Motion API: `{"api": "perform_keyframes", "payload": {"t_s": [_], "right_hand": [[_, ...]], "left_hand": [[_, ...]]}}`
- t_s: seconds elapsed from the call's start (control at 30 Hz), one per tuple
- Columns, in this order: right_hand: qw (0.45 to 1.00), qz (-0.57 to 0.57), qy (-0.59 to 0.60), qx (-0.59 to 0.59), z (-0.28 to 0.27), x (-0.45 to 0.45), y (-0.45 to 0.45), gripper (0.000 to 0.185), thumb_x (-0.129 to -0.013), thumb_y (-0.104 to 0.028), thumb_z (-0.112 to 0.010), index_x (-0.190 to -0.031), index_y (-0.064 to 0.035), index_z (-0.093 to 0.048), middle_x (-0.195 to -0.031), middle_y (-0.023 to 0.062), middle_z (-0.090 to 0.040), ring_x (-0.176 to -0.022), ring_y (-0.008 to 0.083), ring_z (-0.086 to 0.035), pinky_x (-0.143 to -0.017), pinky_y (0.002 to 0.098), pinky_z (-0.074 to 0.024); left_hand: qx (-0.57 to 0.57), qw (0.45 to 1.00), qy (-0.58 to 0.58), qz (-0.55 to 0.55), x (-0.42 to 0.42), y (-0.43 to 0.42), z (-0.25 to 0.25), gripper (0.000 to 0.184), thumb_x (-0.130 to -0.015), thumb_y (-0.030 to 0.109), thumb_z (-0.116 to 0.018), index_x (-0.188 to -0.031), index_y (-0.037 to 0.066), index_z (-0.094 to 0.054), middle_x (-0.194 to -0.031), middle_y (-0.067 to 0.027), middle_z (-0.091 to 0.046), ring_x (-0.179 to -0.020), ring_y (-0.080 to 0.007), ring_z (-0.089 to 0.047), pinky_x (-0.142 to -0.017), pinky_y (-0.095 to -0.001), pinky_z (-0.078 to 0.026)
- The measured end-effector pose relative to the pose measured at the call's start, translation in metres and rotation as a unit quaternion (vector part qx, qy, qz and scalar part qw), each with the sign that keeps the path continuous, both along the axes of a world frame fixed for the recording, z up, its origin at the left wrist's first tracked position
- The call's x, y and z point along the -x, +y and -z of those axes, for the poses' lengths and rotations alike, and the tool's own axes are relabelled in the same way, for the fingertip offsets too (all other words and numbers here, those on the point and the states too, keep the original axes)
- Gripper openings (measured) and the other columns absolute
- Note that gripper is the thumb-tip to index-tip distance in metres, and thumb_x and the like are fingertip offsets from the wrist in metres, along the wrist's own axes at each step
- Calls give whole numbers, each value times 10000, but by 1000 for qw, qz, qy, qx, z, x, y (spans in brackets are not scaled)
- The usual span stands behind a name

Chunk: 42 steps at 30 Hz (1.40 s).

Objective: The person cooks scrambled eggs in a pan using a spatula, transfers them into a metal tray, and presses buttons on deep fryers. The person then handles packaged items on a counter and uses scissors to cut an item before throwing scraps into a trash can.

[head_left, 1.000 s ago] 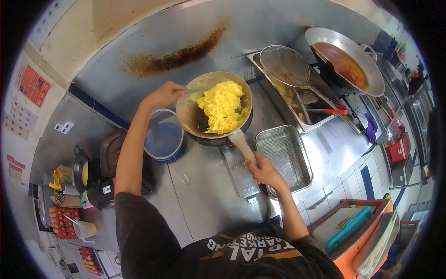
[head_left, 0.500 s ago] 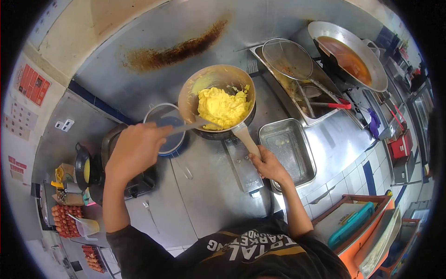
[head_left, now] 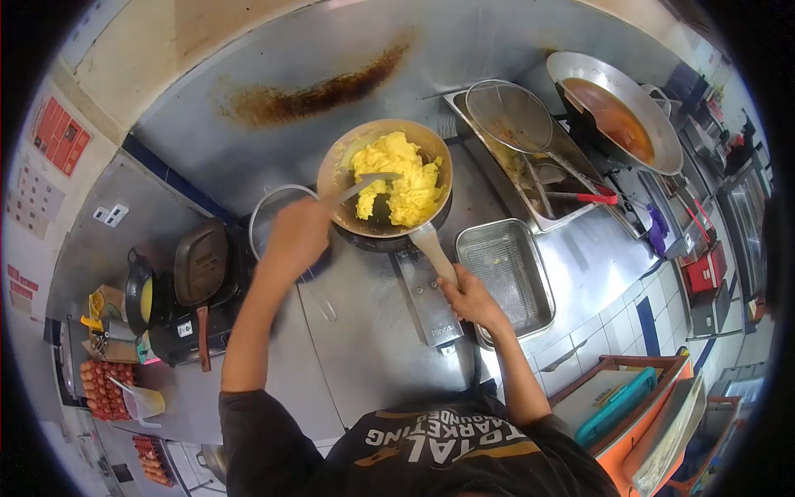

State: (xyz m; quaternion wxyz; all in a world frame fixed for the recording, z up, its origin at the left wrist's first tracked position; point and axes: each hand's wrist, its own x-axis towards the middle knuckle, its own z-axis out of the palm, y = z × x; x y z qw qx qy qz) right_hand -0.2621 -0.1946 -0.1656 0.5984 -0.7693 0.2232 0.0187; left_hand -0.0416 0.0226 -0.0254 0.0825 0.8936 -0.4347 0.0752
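Yellow scrambled eggs (head_left: 411, 192) lie heaped in a frying pan (head_left: 335, 170) on a burner. My right hand (head_left: 472, 298) is wrapped around the pan's pale handle (head_left: 434, 253). In my left hand (head_left: 296, 234), closed around its handle, is a spatula (head_left: 352, 190) whose blade reaches into the eggs. Behind and below that hand, a round mesh strainer (head_left: 267, 217) is partly covered. A wire-mesh basket (head_left: 507, 269) lies just right of the pan handle.
At left are a square grill pan (head_left: 201, 265), a black wok (head_left: 138, 290), egg trays (head_left: 103, 389) and a jug (head_left: 147, 403). To the right stand a metal tray (head_left: 530, 178) with a skimmer (head_left: 507, 116) and a large wok (head_left: 571, 70) of reddish-brown liquid.
My left hand has shifted right and closer to the pan, with the spatula pushed further into the eggs. The eggs have parted at the lower left, baring some pan bottom.
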Motion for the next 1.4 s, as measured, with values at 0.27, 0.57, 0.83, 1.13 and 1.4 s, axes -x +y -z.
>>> {"api": "perform_keyframes", "payload": {"t_s": [0.27,0.57,0.83,1.13,1.4], "right_hand": [[1000,-4,5,-21,-5,-1,1,308,-995,-297,-579,-1073,-2,-535,-652,49,-538,-495,138,-548,-447,302,-464],[1000,1,9,-4,-1,0,1,329,-987,-311,-584,-1068,6,-548,-662,86,-577,-514,175,-583,-478,336,-481],[1000,4,12,-14,-6,-1,1,335,-984,-313,-585,-1082,5,-548,-664,89,-579,-488,164,-571,-451,325,-473],[1000,-2,16,-13,-2,0,2,322,-983,-301,-579,-1077,5,-546,-651,92,-587,-506,173,-600,-474,337,-498],[1000,-7,1,1,1,-1,0,297,-989,-292,-578,-1038,-2,-532,-620,82,-565,-478,167,-578,-445,332,-480]], "left_hand": [[-24,988,149,-5,47,-4,-40,154,-844,52,-591,-937,8,-707,-850,-240,-679,-827,-434,-659,-762,-508,-518],[129,981,137,-41,-3,-26,-9,236,-907,139,-573,-1026,-12,-710,-942,-253,-682,-883,-435,-661,-782,-456,-522],[35,991,39,-120,-92,-27,-16,257,-896,149,-536,-1031,32,-721,-913,-260,-678,-919,-444,-656,-843,-485,-516],[-70,989,103,76,-58,-58,-8,279,-889,119,-568,-1136,94,-695,-909,-234,-671,-867,-428,-645,-777,-499,-512],[-112,991,20,71,16,11,-81,276,-856,114,-636,-1124,129,-701,-865,-178,-668,-822,-385,-645,-713,-486,-504]]}}
